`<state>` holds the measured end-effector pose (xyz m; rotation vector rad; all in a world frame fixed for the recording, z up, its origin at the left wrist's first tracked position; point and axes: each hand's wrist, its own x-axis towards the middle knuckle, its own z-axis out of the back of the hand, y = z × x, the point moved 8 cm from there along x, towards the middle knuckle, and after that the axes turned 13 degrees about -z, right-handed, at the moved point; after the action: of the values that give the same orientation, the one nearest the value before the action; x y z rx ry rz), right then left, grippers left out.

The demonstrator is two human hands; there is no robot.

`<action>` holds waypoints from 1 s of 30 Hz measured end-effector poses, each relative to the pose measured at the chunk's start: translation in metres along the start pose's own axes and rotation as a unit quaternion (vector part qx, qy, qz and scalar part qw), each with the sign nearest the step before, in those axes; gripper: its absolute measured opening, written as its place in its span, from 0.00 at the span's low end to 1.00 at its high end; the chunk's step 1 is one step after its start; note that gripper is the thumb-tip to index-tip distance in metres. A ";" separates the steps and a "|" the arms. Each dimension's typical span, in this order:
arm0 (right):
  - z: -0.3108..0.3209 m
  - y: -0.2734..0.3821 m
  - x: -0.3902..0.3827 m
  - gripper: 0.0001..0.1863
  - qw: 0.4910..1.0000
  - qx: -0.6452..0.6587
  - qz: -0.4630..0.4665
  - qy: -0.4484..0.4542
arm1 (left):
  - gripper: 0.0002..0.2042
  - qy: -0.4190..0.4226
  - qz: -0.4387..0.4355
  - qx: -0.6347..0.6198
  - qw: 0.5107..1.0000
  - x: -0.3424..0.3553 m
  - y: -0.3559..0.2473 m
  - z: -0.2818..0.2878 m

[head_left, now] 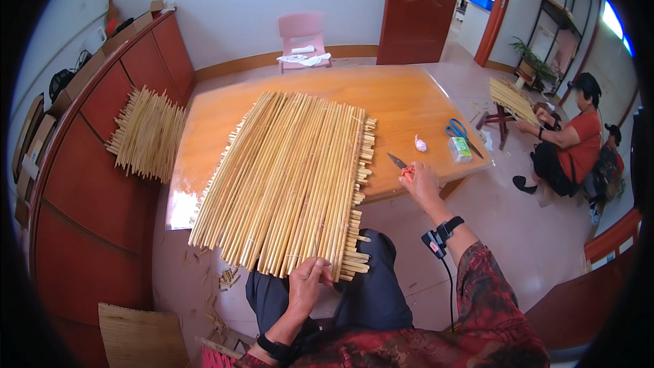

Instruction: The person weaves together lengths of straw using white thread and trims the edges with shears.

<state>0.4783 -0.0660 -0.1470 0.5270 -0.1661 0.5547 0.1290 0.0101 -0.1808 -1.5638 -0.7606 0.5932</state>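
A large mat of tied straw-coloured reed stalks (pixel 286 177) lies on the wooden table, its near end overhanging toward my lap. At that near edge my left hand (pixel 308 285) is closed, thumb and fingers pinching the stalk ends; a thin thread-like line shows just above them. My right hand (pixel 424 185) is right of the mat, wrapped round the red handles of a pair of scissors (pixel 397 161). The blades point away to the left, apart from the mat, and look closed together.
On the table (pixel 402 95) lie a pink thread ball (pixel 420 144), blue-handled scissors (pixel 458 129) and a small green-and-clear box (pixel 460 150). Red cabinets (pixel 95 157) line the left, with another reed bundle (pixel 146 135) against them. A person (pixel 579 136) works at far right. Stalk scraps (pixel 228 277) litter the floor.
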 end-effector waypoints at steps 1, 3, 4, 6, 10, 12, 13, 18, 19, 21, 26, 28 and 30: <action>-0.008 0.000 0.004 0.17 1.000 0.002 0.005 0.006 | 0.12 0.002 0.002 -0.005 1.000 0.000 0.000 -0.001; -0.015 -0.003 0.012 0.16 0.999 -0.010 0.004 -0.034 | 0.12 -0.002 0.005 -0.010 1.000 -0.001 0.000 -0.001; -0.022 -0.004 0.014 0.16 1.000 -0.011 0.007 -0.026 | 0.12 0.001 0.006 -0.009 1.000 0.000 0.000 -0.002; -0.028 -0.006 0.018 0.15 0.998 -0.031 0.007 -0.052 | 0.11 0.010 0.006 -0.007 1.000 0.000 0.001 -0.003; -0.030 0.006 0.016 0.16 0.997 -0.060 0.023 -0.045 | 0.11 0.012 0.015 -0.008 1.000 -0.003 -0.003 -0.003; -0.018 0.007 0.011 0.16 0.994 -0.095 0.009 -0.053 | 0.11 0.018 0.017 -0.009 1.000 -0.004 -0.008 -0.006; -0.012 0.015 0.005 0.16 0.994 -0.097 0.013 -0.048 | 0.12 0.023 0.012 -0.010 1.000 -0.004 -0.007 -0.007; 0.029 0.138 -0.106 0.12 0.918 0.229 0.234 0.225 | 0.10 0.028 0.003 0.001 1.000 -0.005 -0.010 -0.008; 0.031 0.156 -0.136 0.11 0.889 0.250 0.217 0.317 | 0.10 0.043 -0.009 0.032 0.999 -0.003 -0.009 -0.008; 0.035 0.166 -0.171 0.09 0.864 0.295 0.179 0.368 | 0.10 0.068 -0.022 0.074 0.995 -0.002 -0.014 -0.013; 0.024 0.166 -0.185 0.07 0.861 0.299 0.145 0.384 | 0.08 0.106 -0.022 0.120 0.987 -0.008 -0.016 -0.013; 0.027 0.166 -0.179 0.06 0.880 0.287 0.134 0.353 | 0.12 0.054 -0.191 0.155 0.968 -0.009 -0.043 -0.009; 0.015 0.155 -0.176 0.05 0.843 0.337 0.028 0.419 | 0.12 0.017 -0.219 0.110 0.969 -0.021 -0.060 0.007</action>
<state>0.2459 -0.0429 -0.1181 0.9119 0.8917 0.8588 0.1021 0.0017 -0.1237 -1.1509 -0.9463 0.3110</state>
